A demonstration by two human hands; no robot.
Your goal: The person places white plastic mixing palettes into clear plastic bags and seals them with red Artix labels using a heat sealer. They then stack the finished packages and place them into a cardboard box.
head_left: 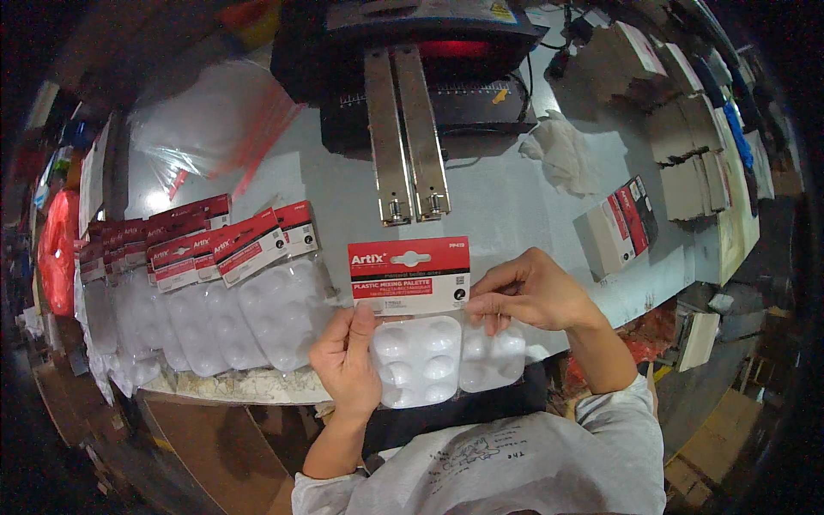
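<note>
In front of me I hold up a white plastic paint palette (418,365) with round wells, in a clear bag. A red and white header card (409,276) with a hang hole covers the bag's top edge. My left hand (348,356) is closed on the bag's left side, thumb at the card's lower left corner. My right hand (536,292) pinches the card's lower right corner. A second palette half (492,356) shows through clear plastic below my right fingers; whether it shares the bag, I cannot tell.
Bagged palettes with cards (279,313) overlap in a row at left. Ahead, a black machine (429,39) has two metal bars (408,137) reaching toward me. Loose clear bags (206,120) lie at far left. At right are a card stack (618,223), crumpled tissue (562,154) and grey-brown stacks (687,163).
</note>
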